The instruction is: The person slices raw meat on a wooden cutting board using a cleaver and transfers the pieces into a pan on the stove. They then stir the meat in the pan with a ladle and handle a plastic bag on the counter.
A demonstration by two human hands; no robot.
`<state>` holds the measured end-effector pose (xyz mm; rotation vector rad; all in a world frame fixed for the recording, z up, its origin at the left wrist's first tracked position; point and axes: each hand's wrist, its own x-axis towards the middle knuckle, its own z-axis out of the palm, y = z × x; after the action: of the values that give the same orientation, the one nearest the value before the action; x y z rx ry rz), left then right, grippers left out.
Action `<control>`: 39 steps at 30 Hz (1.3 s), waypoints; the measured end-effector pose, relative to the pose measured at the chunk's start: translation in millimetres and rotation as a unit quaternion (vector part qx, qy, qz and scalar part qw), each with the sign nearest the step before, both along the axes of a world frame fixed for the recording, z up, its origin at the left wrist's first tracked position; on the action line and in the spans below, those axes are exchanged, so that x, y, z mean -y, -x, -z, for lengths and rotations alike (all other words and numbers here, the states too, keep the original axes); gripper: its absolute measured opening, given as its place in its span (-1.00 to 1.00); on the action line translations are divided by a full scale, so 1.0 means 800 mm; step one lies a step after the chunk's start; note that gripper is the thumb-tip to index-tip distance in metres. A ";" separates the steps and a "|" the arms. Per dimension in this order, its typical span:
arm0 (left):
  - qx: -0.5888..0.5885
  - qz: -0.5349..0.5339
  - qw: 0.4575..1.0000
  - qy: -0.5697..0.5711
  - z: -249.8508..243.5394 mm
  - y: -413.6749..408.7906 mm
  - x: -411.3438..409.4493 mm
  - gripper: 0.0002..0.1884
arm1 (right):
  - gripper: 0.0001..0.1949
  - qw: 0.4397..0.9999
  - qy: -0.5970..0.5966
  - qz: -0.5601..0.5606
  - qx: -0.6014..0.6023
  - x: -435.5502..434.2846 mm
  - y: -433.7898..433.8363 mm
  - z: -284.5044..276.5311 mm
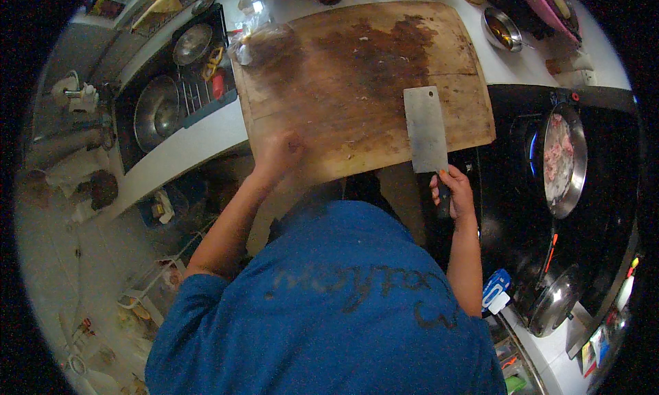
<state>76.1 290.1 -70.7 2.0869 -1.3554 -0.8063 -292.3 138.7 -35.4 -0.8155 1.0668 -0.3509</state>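
My right hand grips the dark handle of a cleaver. Its broad steel blade points away from me and overlaps the right front part of a wooden cutting board. Over the board's left front corner is my left hand, blurred, with fingers that look curled; whether anything is in them is not visible. Dark wet stains and small pale scraps mark the board's surface. A clear plastic bag lies at the far left corner.
Right of the board, a frying pan with pinkish meat sits on a black stove beside a blue flame. A metal bowl of dark liquid stands at the back right. On the left is a sink with a metal basin, a rack and a red-handled tool.
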 end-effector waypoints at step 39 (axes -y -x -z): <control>-0.318 -0.132 0.938 0.045 -0.043 -0.019 0.067 -0.82 | -0.83 0.987 -0.071 -0.145 0.022 -0.018 -0.094 0.009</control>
<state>91.5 236.3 -36.6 1.6668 -0.7296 -1.1425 -217.3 152.9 -42.6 -0.8174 0.9047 -0.0460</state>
